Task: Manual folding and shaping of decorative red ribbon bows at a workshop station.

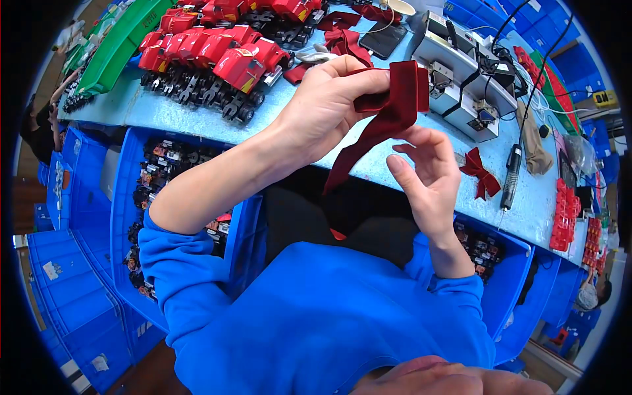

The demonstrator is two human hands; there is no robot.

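Observation:
My left hand point(319, 105) pinches a dark red velvet ribbon point(406, 92) between thumb and fingers above the table's front edge. The ribbon is folded into flat loops at its upper right, and one long tail hangs down to the lower left. Just below the loops is my right hand point(431, 184), its thumb and fingers apart and curved, with nothing seen in it. Whether a fingertip touches the ribbon I cannot tell. A tied dark red bow point(480, 173) lies on the table to the right of my right hand.
Red toy trucks point(247, 66) crowd the pale blue table beside a green tray point(122, 62). Farther back are more ribbon pieces point(343, 45) and a dark phone point(384, 41). A metal machine point(461, 92), a corded pen-like tool point(512, 174) and red parts point(565, 214) lie right. Blue bins point(122, 197) stand below.

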